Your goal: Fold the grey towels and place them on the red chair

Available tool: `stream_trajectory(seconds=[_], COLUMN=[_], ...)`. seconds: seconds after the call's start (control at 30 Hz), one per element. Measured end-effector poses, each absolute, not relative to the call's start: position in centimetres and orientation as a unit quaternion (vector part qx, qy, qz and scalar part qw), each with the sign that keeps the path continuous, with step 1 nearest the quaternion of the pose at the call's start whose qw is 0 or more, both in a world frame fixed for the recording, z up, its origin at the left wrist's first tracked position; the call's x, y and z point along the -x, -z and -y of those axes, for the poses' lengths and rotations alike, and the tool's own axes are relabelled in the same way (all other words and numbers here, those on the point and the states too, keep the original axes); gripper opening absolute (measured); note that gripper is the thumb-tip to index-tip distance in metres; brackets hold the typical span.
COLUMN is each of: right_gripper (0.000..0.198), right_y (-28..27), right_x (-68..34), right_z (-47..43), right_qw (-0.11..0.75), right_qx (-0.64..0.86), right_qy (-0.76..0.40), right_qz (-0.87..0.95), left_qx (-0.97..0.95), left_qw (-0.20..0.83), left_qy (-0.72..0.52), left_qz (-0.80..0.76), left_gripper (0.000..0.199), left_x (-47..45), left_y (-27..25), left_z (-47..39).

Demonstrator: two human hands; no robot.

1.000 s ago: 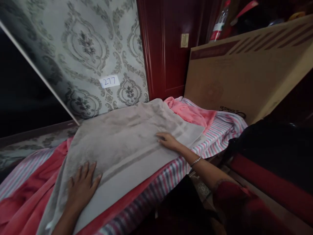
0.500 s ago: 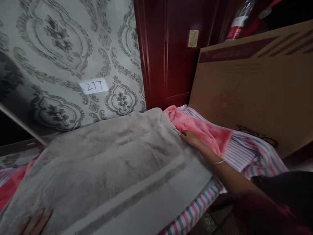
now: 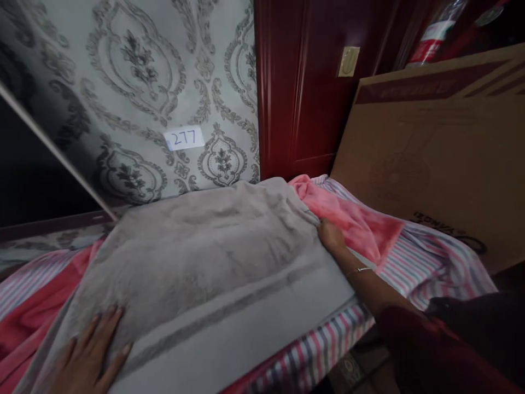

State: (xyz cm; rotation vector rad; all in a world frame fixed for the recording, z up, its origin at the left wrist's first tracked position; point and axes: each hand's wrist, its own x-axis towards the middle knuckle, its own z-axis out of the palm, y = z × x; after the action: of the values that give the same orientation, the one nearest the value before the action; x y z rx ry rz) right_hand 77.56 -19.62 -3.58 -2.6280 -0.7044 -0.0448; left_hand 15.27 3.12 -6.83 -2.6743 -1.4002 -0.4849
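A large grey towel with a darker stripe near its front edge is spread over the surface in front of me. My left hand lies flat on its left front part, fingers spread. At the right edge, my right hand is closed on the towel's border, which bunches up by the fingers; a thin bracelet circles the wrist. Under and beside the towel is a pink plush cloth, its red-pink part showing on the left too. Beneath lies a striped pink, white and grey cloth.
A big cardboard box leans at the right, with a red-labelled bottle behind its top edge. At the back are patterned wallpaper with a paper marked 277 and a dark red panel. A dark flat panel stands left.
My view has shifted left. My left hand has come further into view, flat on the towel. The right hand has closed more tightly around the towel's right edge, pulling its border taut.
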Motion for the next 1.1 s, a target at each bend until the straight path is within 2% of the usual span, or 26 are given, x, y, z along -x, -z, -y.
stream_trajectory(seconds=[0.13, 0.3, 0.47, 0.7, 0.83, 0.97, 1.1], right_gripper=[0.047, 0.047, 0.049, 0.050, 0.051, 0.055, 0.046], right_y=[4.2, 4.6, 6.1, 10.6, 11.5, 10.6, 7.6], right_x=[-75.2, -72.0, -71.0, -73.5, -74.4, -74.4, -73.8], right_z=[21.7, 26.7, 30.6, 31.2, 31.6, 31.7, 30.4], right_qw=[0.191, 0.124, 0.122, 0.285, 0.322, 0.254, 0.165], right_qx=[0.949, 0.950, 0.926, 0.888, 0.878, 0.916, 0.947], right_qy=[0.038, 0.091, 0.160, 0.226, 0.201, 0.155, 0.094], right_qz=[0.247, 0.273, 0.318, 0.283, 0.291, 0.270, 0.257], left_qx=[0.877, 0.874, 0.868, 0.820, 0.797, 0.764, 0.742], left_qw=[0.026, 0.039, 0.042, 0.063, 0.085, 0.081, 0.049], left_qy=[0.132, 0.108, 0.091, 0.119, 0.149, 0.173, 0.175], left_qz=[0.462, 0.473, 0.485, 0.557, 0.580, 0.616, 0.645], left_gripper=[0.075, 0.067, 0.064, 0.062, 0.055, 0.053, 0.059], left_x=[-16.6, -17.9, -18.2, -18.1, -17.8, -17.1, -16.2], left_y=[5.2, 4.0, 3.6, 3.9, 3.7, 2.8, 1.7], left_z=[-1.8, 0.0, 1.5, 2.6, 3.2, 3.5, 2.0])
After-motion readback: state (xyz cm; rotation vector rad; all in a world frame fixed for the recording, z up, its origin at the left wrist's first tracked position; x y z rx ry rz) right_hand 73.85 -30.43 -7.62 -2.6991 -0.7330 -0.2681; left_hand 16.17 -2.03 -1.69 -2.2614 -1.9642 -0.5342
